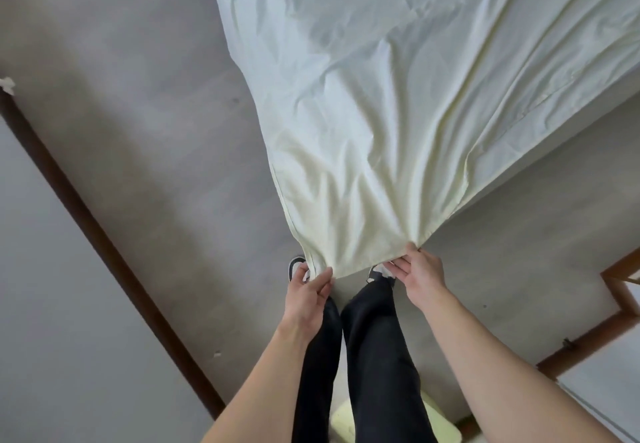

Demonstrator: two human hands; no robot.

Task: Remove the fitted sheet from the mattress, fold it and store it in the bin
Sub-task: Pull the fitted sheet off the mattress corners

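Nearest, the left hand (308,290) and right hand (420,274) pinch the near edge of the fitted sheet (363,113), fingers clamped on cloth. The sheet stretches far and right across the mattress (554,165). Best to pull evenly, keeping both corners level.

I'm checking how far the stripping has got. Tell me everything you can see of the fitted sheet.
The fitted sheet is pale cream-white, thin woven-looking cloth, creased all over. It slopes from the mattress at the upper right down to its near edge, which hangs above the grey floor. The left hand pinches one end of that edge, and the right hand grips the other. A seam line runs down its left border.
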